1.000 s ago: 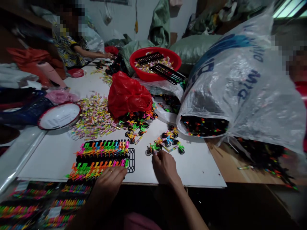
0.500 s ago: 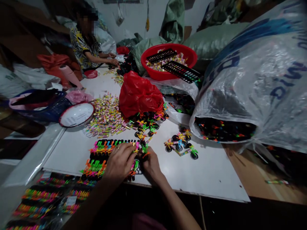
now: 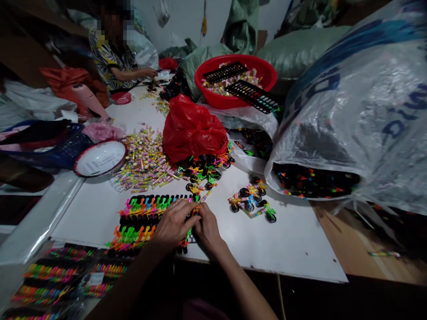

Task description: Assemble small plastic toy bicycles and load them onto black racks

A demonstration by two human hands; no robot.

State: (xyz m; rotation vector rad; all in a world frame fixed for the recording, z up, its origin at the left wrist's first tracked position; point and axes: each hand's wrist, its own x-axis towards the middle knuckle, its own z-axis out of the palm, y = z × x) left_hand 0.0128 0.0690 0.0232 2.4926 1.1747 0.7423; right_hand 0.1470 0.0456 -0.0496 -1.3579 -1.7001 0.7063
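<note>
My left hand and my right hand meet at the right end of two rows of colourful toy bicycles near the table's front edge. Both hands have bent, closed fingers; what lies between the fingertips is mostly hidden, with bits of orange and green showing beside them. Part of a black rack shows below the hands. To the right, several loose toy bicycles with candy tubes lie on the white table. Behind my hands, more bicycles spill from under a red plastic bag.
A heap of candy tubes lies beside a white bowl. Farther back are a red basin and a person working. A large sack bulges at right; packed bicycles lie front left.
My hands have come closer together over the end of the rows, and the green bicycle part that stood up between them is now mostly covered. The view has shifted slightly.
</note>
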